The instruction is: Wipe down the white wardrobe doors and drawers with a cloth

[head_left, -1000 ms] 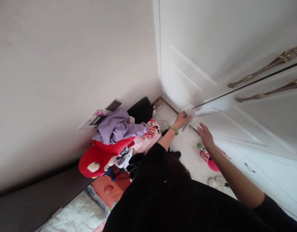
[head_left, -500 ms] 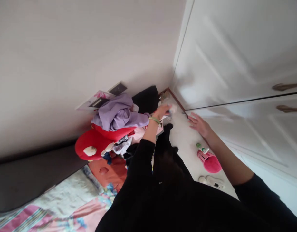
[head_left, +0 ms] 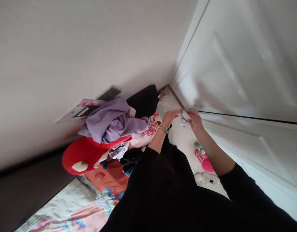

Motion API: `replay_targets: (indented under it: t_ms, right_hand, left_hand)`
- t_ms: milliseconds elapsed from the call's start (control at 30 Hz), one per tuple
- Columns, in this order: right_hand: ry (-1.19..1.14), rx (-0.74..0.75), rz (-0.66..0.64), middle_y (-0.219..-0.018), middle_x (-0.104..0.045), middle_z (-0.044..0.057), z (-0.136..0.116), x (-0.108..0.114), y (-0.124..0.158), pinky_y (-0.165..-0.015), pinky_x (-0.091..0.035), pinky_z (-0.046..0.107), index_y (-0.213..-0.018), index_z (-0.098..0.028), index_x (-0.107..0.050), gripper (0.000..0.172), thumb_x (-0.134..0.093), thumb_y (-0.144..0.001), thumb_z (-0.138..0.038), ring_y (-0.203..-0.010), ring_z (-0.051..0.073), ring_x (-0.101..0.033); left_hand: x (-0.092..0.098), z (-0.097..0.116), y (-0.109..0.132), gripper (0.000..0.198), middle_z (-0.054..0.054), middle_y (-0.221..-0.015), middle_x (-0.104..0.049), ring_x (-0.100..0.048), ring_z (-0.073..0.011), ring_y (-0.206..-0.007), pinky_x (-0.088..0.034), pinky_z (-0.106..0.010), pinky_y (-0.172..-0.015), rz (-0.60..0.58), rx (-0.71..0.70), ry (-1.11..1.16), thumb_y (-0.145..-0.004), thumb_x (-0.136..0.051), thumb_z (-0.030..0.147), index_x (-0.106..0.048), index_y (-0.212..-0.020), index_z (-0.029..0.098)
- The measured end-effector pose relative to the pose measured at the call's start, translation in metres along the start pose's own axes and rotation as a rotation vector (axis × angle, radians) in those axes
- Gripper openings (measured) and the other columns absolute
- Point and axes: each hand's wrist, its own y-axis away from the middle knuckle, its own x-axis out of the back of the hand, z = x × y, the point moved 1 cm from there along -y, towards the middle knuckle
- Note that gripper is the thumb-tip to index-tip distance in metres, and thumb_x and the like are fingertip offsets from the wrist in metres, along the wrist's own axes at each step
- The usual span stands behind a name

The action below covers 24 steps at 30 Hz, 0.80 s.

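Handling: small white cloth [head_left: 185, 118] looks limp; pinching opposite edges firmly seems wisest.
Hands: left hand [head_left: 172, 115] and right hand [head_left: 194, 120] meet, fingers closed in a pinch on the cloth.
Place: held above the floor [head_left: 184, 141] near its far corner, beside the wardrobe door [head_left: 235, 64].
Nearby: clothes pile [head_left: 114, 125] against the wall; pink cup [head_left: 206, 162] on the floor.

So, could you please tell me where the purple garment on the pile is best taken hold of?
Grip the purple garment by its raised, bunched middle, probably from above: it lies crumpled atop the red plush, nothing covers it, and the wall closes off its far side.
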Motion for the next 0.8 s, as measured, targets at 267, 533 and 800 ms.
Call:
replay_targets:
  t_ms: [267,533,800]
  right_hand:
    - [-0.105,0.3,-0.063,-0.118,-0.074,0.004,-0.029,0.035,0.036,-0.09,-0.062,0.031,-0.123,-0.024,-0.069,0.05,-0.075,-0.081,-0.051,-0.107,0.02,-0.072]
    - [-0.03,0.88,0.273,-0.166,-0.052,0.008,-0.013,0.104,0.094,-0.132,-0.042,0.052,-0.154,-0.03,-0.058,0.054,-0.061,-0.1,-0.04,-0.158,0.029,-0.049]
    - [-0.123,0.71,0.263,-0.163,-0.058,0.008,0.041,0.163,0.084,-0.128,-0.044,0.062,-0.142,-0.03,-0.068,0.04,-0.058,-0.105,-0.039,-0.152,0.031,-0.057]
  left_hand:
    - [-0.089,0.006,-0.014,0.041,-0.015,-0.154,-0.067,-0.067,-0.0211,-0.142,-0.058,-0.037,-0.117,0.022,-0.005,0.295,-0.118,-0.04,0.032,-0.058,-0.152,0.019]
    - [-0.182,0.022,-0.012,0.045,-0.011,-0.121,-0.081,-0.073,-0.0284,-0.128,-0.066,-0.044,-0.109,0.082,-0.013,0.286,-0.115,-0.046,0.047,-0.059,-0.155,0.029]
    - [-0.231,0.004,-0.106,0.047,-0.014,-0.108,-0.083,-0.076,-0.0278,-0.117,-0.065,-0.041,-0.1,0.038,0.101,0.101,-0.111,-0.053,0.056,-0.072,-0.138,0.022]
